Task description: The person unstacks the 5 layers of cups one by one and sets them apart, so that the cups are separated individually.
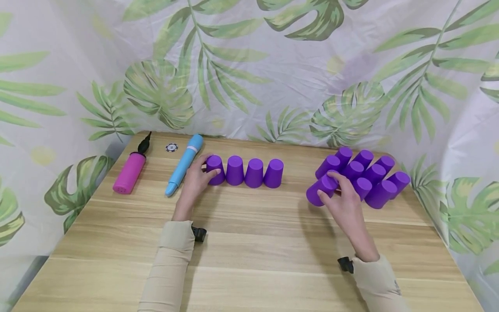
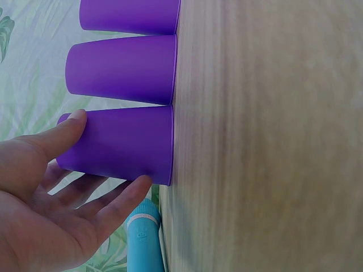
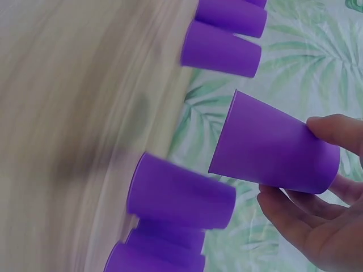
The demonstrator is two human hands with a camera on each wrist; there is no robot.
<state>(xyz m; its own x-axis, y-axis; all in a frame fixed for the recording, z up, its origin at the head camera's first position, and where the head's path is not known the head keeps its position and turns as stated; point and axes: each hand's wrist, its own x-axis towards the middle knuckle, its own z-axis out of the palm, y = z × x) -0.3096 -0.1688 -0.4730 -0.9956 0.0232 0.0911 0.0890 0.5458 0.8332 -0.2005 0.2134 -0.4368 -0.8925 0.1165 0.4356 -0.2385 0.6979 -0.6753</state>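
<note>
Several purple cups stand upside down in a row near the back of the wooden table. At the row's left end, my left hand [image 1: 196, 178] holds the end cup [image 2: 125, 141] between thumb and fingers, its rim down at the tabletop. The neighbouring cup [image 1: 235, 171] stands close beside it. On the right, my right hand [image 1: 346, 207] grips another purple cup [image 3: 272, 144] near its base, thumb on one side and fingers on the other. That cup is tilted, mouth downward, and raised off the table, at the front left of a cluster of upside-down cups [image 1: 375, 173].
Left of the row lies a light blue pen-shaped tube [image 1: 184, 165]. Farther left are a pink hand pump [image 1: 130, 172] with a black nozzle and a small poker chip [image 1: 171, 147]. A leaf-patterned curtain [image 1: 234, 65] hangs behind the wooden table [image 1: 253, 260].
</note>
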